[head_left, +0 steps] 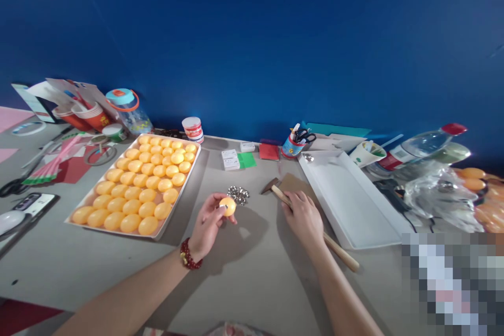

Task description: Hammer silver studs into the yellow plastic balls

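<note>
My left hand (207,224), with a dark red bead bracelet at the wrist, holds an orange ping-pong ball (228,207) between thumb and fingers. Something small and shiny shows by the thumb on the ball; I cannot make out what it is. Just behind the ball lies a small heap of shiny metal pieces (238,196). My right hand (304,219) is closed over the wooden handle of a hammer (342,255), which lies slantwise on the table. Its metal head (269,185) points to the far left. A brown flat piece (293,184) lies partly under the hand.
A shallow box (165,227) full of orange balls stands on the left. On the right lies a long white tray (346,194) with a small shiny piece in its far corner. Behind are small white boxes (230,160), a pen holder (292,146) and a clear bottle (419,148).
</note>
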A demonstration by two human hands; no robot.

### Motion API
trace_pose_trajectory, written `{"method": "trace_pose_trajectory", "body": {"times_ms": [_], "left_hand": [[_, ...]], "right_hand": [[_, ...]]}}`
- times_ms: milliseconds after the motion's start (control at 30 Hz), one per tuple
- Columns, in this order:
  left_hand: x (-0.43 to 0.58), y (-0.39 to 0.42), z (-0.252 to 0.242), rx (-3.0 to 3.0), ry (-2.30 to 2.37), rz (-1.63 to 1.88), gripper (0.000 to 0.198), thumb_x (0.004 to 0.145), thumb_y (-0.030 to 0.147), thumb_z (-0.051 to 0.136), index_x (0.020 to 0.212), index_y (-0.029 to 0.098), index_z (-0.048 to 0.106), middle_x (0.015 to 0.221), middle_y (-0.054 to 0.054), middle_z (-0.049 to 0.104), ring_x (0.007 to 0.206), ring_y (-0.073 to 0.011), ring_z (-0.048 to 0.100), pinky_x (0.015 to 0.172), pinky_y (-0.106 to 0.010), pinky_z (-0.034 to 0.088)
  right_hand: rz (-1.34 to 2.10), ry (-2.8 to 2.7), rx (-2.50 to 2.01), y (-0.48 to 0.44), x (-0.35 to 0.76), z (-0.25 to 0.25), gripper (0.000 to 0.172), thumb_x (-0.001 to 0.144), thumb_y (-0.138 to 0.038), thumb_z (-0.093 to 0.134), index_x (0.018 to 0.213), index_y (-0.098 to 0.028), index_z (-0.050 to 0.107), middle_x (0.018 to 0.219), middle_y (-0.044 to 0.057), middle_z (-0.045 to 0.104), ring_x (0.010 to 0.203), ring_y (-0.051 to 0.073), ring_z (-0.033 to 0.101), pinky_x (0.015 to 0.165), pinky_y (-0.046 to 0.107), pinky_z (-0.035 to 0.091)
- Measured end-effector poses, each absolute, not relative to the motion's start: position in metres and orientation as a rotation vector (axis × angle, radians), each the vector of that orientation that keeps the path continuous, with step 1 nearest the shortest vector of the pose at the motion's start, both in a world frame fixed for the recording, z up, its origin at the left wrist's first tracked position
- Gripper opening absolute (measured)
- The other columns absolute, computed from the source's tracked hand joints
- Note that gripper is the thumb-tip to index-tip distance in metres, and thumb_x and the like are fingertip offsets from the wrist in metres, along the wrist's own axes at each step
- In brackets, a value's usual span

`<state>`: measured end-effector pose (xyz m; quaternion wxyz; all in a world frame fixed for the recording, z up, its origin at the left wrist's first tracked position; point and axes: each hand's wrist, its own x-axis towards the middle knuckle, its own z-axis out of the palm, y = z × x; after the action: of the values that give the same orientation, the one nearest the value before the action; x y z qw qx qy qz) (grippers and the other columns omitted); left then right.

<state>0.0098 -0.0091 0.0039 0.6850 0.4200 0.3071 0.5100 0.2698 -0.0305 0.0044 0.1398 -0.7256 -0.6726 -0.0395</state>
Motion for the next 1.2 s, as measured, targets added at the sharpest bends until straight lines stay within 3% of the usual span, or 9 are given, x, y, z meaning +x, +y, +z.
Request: {"method": "trace_pose_trajectory", "body": {"times_ms": [133, 267, 467, 633, 767, 900, 1033, 1200], "left_hand": [[0.011, -0.008, 0.001, 0.925, 0.721, 1.171, 0.021, 0.087, 0.031, 0.055, 0.104, 0.020, 0.057, 0.090, -0.003, 0.064, 0.062, -0.0115, 0.058, 0.064, -0.030, 0.051], [0.010, -0.010, 0.000, 0.975, 0.747, 1.140, 0.022, 0.086, 0.030, 0.055, 0.105, 0.019, 0.060, 0.094, -0.004, 0.065, 0.065, -0.0122, 0.060, 0.064, -0.029, 0.050], [0.010, -0.012, -0.001, 1.064, 0.776, 1.151, 0.023, 0.087, 0.031, 0.059, 0.107, 0.019, 0.061, 0.093, -0.003, 0.064, 0.066, -0.0125, 0.061, 0.066, -0.029, 0.052], [0.012, -0.015, -0.001, 1.144, 0.725, 1.129, 0.028, 0.083, 0.030, 0.067, 0.109, 0.020, 0.062, 0.096, -0.005, 0.064, 0.070, -0.0144, 0.063, 0.066, -0.030, 0.056], [0.012, -0.016, -0.001, 1.275, 0.690, 1.134, 0.029, 0.082, 0.028, 0.068, 0.110, 0.022, 0.065, 0.115, -0.009, 0.058, 0.094, -0.0210, 0.061, 0.071, -0.032, 0.059], [0.009, -0.015, 0.001, 1.588, 0.681, 1.087, 0.031, 0.084, 0.024, 0.066, 0.115, 0.022, 0.065, 0.120, -0.013, 0.056, 0.113, -0.0271, 0.054, 0.088, -0.039, 0.053], [0.007, -0.017, 0.001, 1.759, 0.681, 1.046, 0.038, 0.086, 0.023, 0.062, 0.123, 0.023, 0.060, 0.124, -0.013, 0.057, 0.118, -0.0276, 0.052, 0.100, -0.044, 0.045], [0.010, -0.022, 0.001, 1.596, 0.739, 1.037, 0.051, 0.086, 0.023, 0.061, 0.134, 0.023, 0.045, 0.123, -0.013, 0.058, 0.110, -0.0253, 0.058, 0.094, -0.041, 0.050]], "right_hand": [[-0.134, -1.980, -1.963, -0.031, 0.262, 0.009, 0.028, 0.090, -0.024, 0.051, 0.114, -0.014, 0.062, 0.107, 0.014, 0.062, 0.095, 0.027, 0.056, 0.088, 0.042, 0.044], [0.105, -2.126, -1.584, -0.034, 0.241, 0.010, 0.032, 0.092, -0.020, 0.047, 0.122, -0.018, 0.058, 0.120, 0.012, 0.060, 0.110, 0.026, 0.054, 0.099, 0.044, 0.042], [0.324, -2.271, -1.418, -0.039, 0.211, 0.007, 0.044, 0.086, -0.011, 0.049, 0.129, -0.021, 0.056, 0.132, 0.012, 0.056, 0.117, 0.027, 0.052, 0.098, 0.047, 0.046], [0.335, -2.215, -1.395, -0.038, 0.211, 0.009, 0.043, 0.088, -0.012, 0.049, 0.130, -0.021, 0.054, 0.129, 0.013, 0.058, 0.117, 0.027, 0.054, 0.097, 0.047, 0.047], [0.391, -2.079, -1.285, -0.042, 0.213, 0.017, 0.037, 0.092, -0.016, 0.046, 0.127, -0.023, 0.054, 0.122, 0.011, 0.062, 0.114, 0.025, 0.057, 0.096, 0.044, 0.048], [0.497, -1.967, -1.198, -0.049, 0.209, 0.023, 0.025, 0.093, -0.022, 0.048, 0.117, -0.022, 0.057, 0.111, 0.010, 0.066, 0.106, 0.023, 0.060, 0.091, 0.040, 0.049], [0.587, -1.934, -1.244, -0.054, 0.205, 0.026, 0.020, 0.092, -0.030, 0.052, 0.109, -0.022, 0.057, 0.100, 0.008, 0.069, 0.091, 0.021, 0.065, 0.081, 0.033, 0.052], [0.723, -1.876, -1.289, -0.056, 0.201, 0.028, 0.023, 0.092, -0.031, 0.051, 0.114, -0.023, 0.056, 0.102, 0.007, 0.070, 0.089, 0.018, 0.068, 0.079, 0.029, 0.054]]}}
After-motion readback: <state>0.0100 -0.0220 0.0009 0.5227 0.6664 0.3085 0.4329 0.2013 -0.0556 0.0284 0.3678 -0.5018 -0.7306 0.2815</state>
